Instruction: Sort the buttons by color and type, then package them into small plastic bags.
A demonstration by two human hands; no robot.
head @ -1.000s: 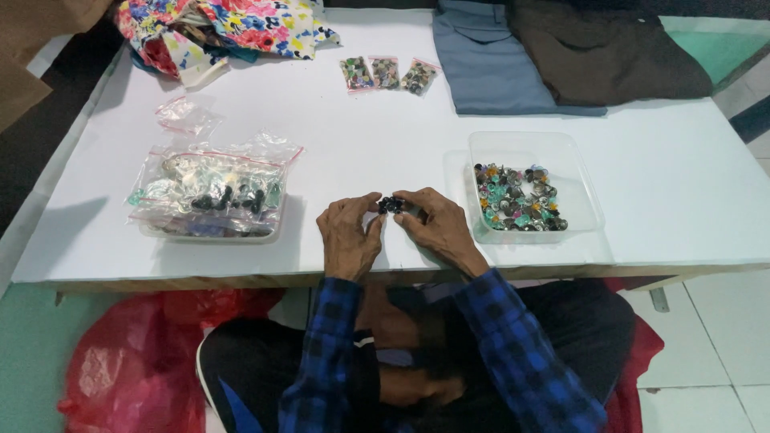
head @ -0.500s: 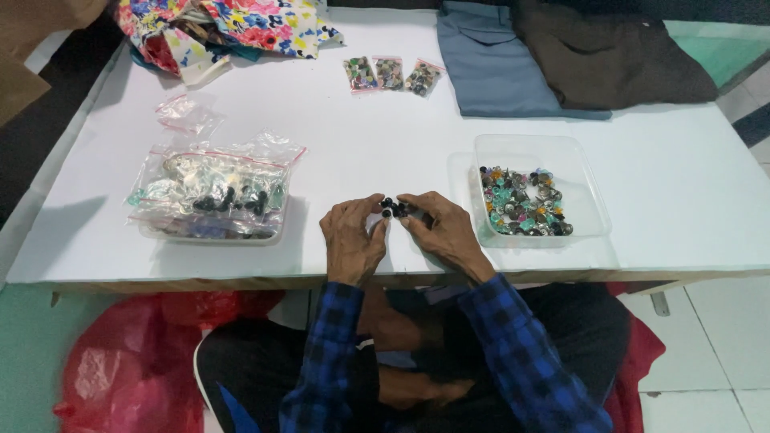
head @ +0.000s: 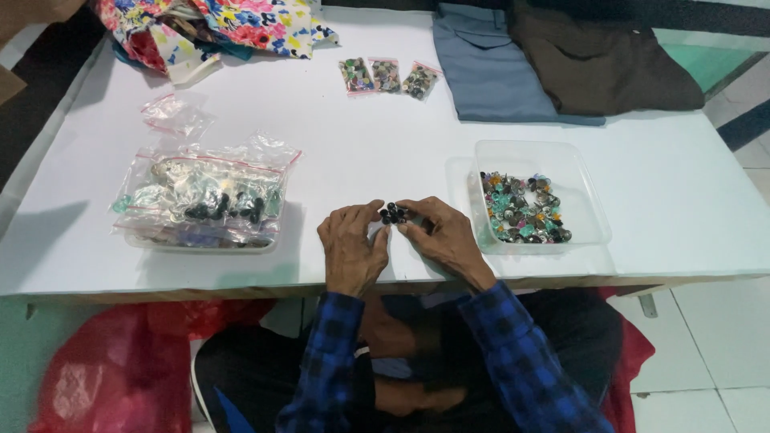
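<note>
Dark buttons (head: 393,213): small cluster pinched between both hands, just above the desk (head: 337,152) near its near edge, centre.

Left hand (head: 351,248): fingers curled, fingertips grasping the cluster's left side. Right hand (head: 446,237): same, fingertips clamped on the right side. Heels of both hands rest on the desk edge. Blue plaid sleeves (head: 513,353) run back to the person seated below.

Just right of the right hand: clear tray (head: 589,212) holding mixed coloured buttons (head: 523,210), piled in its near half.

Left, well apart from the hands: a second clear tray stuffed with zip bags (head: 204,200) of more buttons, some dark. An empty-looking zip bag (head: 175,116) lies farther back.

Far centre: three small packets (head: 387,77) of buttons in a row, side by side.

Far left: floral cloth (head: 216,28), bunched. Far right: blue garment (head: 493,72), folded, with a brown garment (head: 601,60) overlapping its right side.

Below the desk, left: red plastic bag (head: 104,369) on the floor.
</note>
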